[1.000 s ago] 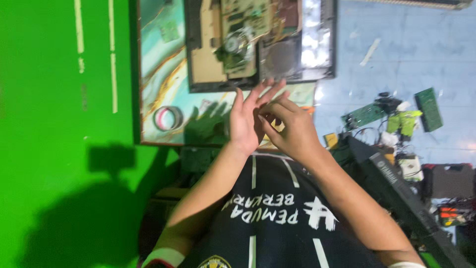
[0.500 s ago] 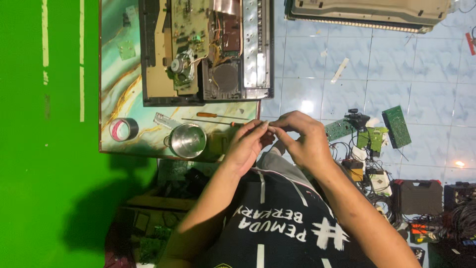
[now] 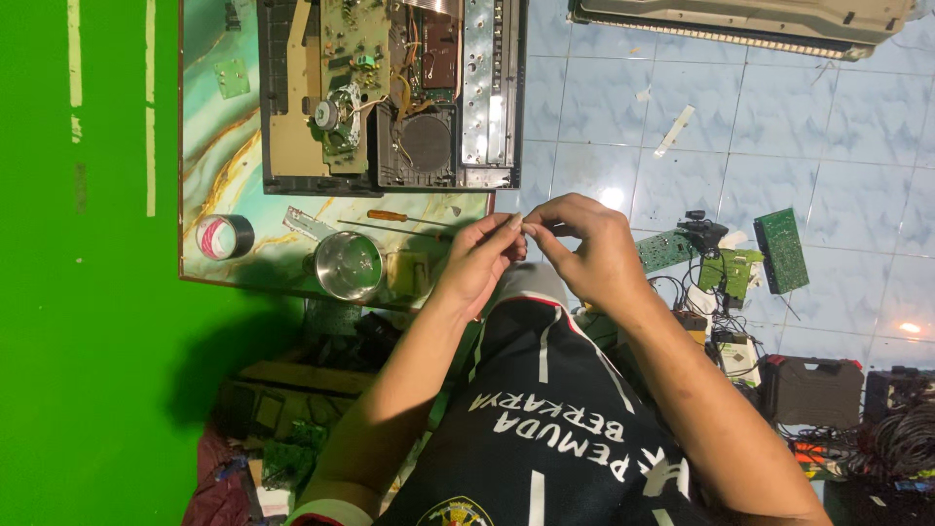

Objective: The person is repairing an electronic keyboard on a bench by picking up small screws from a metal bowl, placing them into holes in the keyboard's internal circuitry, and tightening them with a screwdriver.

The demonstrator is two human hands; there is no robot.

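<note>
Both sets of fingers (image 3: 518, 230) meet tip to tip, pinching a tiny part (image 3: 527, 227) too small to identify, between left hand (image 3: 479, 261) and right hand (image 3: 584, 248). Just beyond lie a screwdriver (image 3: 401, 216), metal cup (image 3: 348, 265) and opened device (image 3: 390, 93) on the tabletop (image 3: 209, 166).

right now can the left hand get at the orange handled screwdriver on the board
Probably yes. The left hand is pinched with the right hand on something too small to make out, just beside the screwdriver, which lies bare on the marbled board. Nothing lies between them, but its fingers look occupied.
</note>
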